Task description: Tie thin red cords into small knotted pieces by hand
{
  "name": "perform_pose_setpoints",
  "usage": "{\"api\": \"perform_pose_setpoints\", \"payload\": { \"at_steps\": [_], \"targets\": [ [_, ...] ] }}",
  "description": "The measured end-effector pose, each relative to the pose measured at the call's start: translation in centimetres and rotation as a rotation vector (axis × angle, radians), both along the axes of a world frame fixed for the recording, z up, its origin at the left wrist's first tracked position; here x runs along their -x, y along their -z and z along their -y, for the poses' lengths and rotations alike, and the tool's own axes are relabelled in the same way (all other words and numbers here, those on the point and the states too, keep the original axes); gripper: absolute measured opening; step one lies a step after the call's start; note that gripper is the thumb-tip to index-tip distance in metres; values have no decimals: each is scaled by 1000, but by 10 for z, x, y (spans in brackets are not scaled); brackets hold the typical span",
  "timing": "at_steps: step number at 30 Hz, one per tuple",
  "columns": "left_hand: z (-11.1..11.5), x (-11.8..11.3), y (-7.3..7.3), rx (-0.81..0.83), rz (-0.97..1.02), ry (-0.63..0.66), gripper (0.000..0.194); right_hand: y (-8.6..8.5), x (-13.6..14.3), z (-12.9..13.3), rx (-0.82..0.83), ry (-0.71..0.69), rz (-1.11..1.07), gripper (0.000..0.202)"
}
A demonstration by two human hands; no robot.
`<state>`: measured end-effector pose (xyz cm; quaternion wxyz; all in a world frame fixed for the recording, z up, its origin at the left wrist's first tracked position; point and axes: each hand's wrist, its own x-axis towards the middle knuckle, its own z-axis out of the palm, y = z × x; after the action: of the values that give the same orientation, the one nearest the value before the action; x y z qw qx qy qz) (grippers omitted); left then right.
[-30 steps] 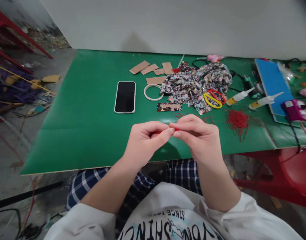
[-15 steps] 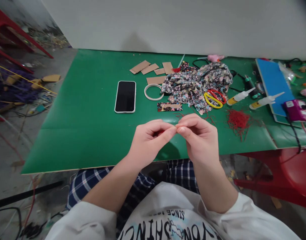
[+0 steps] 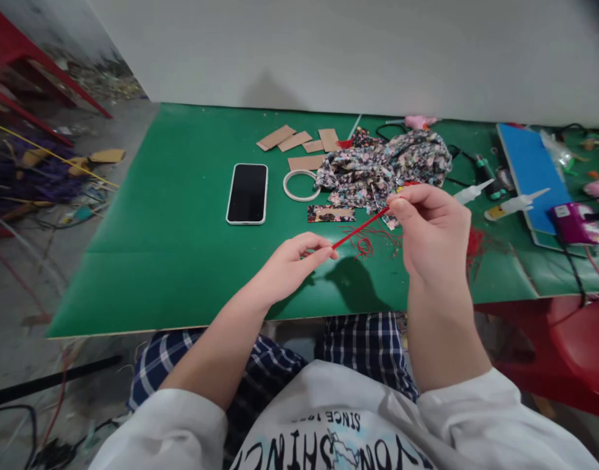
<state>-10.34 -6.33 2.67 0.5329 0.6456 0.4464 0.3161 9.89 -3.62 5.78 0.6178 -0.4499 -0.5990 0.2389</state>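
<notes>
A red string (image 3: 361,227) runs taut and slanting between my two hands above the green table. My left hand (image 3: 295,266) pinches its lower end between thumb and fingers. Higher up and to the right, my right hand (image 3: 430,230) pinches the other end. Whether it is one strand or several together, I cannot tell. Loose curled red threads (image 3: 364,248) lie on the table beneath it. Just beyond sits a small floral-covered cardboard strip (image 3: 331,213). My right hand partly hides a pile of red threads (image 3: 474,243) and the scissors behind it.
A phone (image 3: 247,194) and a tape roll (image 3: 301,186) lie to the left, near several cardboard pieces (image 3: 306,162). Crumpled floral fabric (image 3: 382,163) is at the back. Glue bottles (image 3: 512,206), a blue board (image 3: 534,170) and a purple device (image 3: 577,223) are on the right.
My hands were together at the fingertips and have moved apart, my right hand going up and right. The red string now shows stretched between them, and the curled threads below have come into view.
</notes>
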Motion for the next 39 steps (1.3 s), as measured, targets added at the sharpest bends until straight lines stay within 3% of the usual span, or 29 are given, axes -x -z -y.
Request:
{"api": "perform_pose_setpoints", "payload": {
  "at_steps": [3, 7, 11, 13, 17, 21, 25, 27, 28, 31, 35, 39],
  "targets": [
    [-7, 6, 2, -123, -144, 28, 23, -4, -6, -4, 39, -50, 58, 7],
    [-19, -7, -10, -161, 63, -110, 36, -10, -2, -3, 106, -158, 282, 7],
    [-30, -37, -19, -4, 416, -95, 40, -16, 1, -7, 93, -207, 394, 10],
    [-34, -46, -17, 162, 471, -89, 39, -17, 0, -11, 102, -207, 374, 9],
    [-36, -48, -11, 260, 543, -145, 26, -17, -4, -23, 126, -243, 306, 8],
    [-36, -34, -6, 246, 411, -127, 24, -10, -8, -38, 148, -227, 151, 5],
    [-41, -13, 1, 128, 8, -22, 23, -8, -11, -46, 156, -222, 102, 6],
    [-43, -3, 3, 44, -183, 66, 26, -9, -10, -46, 139, -244, 155, 6],
    [-43, 0, 3, -34, -222, 48, 29, -10, -8, -45, 129, -262, 199, 6],
    [-38, -2, 2, -166, -119, -103, 52, -12, 2, -41, 102, -339, 320, 8],
    [-29, -16, -4, -170, 209, -133, 66, -11, 20, -34, 97, -427, 357, 9],
    [-26, -14, -2, 0, 232, -245, 47, -7, 31, -32, 120, -403, 334, 9]
  ]
}}
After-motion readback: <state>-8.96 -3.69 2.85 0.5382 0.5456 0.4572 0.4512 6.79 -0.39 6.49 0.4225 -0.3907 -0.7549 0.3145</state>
